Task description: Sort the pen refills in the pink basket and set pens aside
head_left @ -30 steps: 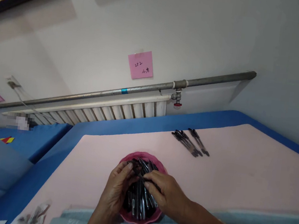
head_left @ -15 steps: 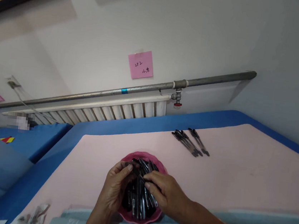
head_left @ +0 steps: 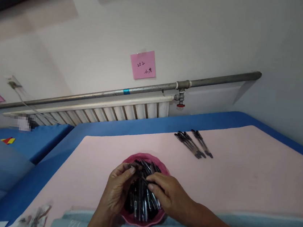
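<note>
A round pink basket [head_left: 154,224] with a wavy rim stands at the near edge of the table, filled with clear-barrelled black pens [head_left: 143,204]. Over its left side, my left hand [head_left: 119,185] is closed in a pinch on a slim dark piece, which looks like a black pen [head_left: 139,172]. From the right, my right hand [head_left: 166,193] pinches the other end of that piece between thumb and forefinger. Fingers and the dark pens behind hide much of its outline. Farther back on the right, several capped black pens [head_left: 191,144] lie side by side on the pink sheet.
The pink sheet [head_left: 243,175] covers a blue table [head_left: 230,118]. At the lower left lies a crumpled clear plastic wrapper [head_left: 34,220]. A radiator [head_left: 129,111] and a pipe with a red valve [head_left: 180,106] run along the wall behind.
My right hand has shifted very slightly to the right. My left hand, the basket and the row of pens stay as they were.
</note>
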Demonstrator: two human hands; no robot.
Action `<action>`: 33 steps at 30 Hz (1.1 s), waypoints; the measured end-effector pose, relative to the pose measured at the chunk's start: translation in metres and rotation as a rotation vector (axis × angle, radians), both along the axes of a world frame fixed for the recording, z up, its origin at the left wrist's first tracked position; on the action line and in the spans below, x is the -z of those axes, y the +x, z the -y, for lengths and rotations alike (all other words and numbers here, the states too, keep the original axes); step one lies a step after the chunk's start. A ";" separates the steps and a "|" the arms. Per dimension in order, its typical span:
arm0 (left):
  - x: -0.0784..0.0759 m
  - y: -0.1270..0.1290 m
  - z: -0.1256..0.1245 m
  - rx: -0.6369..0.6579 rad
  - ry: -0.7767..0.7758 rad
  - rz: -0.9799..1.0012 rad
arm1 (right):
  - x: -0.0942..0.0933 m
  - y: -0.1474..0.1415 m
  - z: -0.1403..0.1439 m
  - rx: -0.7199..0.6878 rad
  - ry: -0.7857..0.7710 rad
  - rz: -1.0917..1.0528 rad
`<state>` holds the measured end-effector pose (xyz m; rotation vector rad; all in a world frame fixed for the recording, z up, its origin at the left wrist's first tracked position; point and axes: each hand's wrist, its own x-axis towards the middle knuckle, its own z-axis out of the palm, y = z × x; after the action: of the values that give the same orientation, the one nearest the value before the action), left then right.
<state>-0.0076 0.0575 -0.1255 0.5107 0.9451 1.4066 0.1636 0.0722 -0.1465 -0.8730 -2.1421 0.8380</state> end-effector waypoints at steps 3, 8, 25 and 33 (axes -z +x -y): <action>-0.001 0.000 0.001 0.003 0.003 0.026 | -0.006 0.002 -0.002 -0.043 -0.078 -0.049; 0.000 0.001 0.001 0.042 0.057 0.030 | -0.015 0.006 -0.006 -0.074 -0.240 -0.146; -0.005 -0.004 -0.003 -0.049 0.048 0.001 | -0.029 0.033 -0.028 0.300 -0.089 -0.141; 0.004 -0.002 -0.003 -0.022 0.015 0.054 | -0.029 0.032 -0.014 0.160 0.045 0.453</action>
<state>-0.0095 0.0607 -0.1294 0.4720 0.8996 1.4413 0.1961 0.0860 -0.1180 -1.2885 -2.4177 0.5448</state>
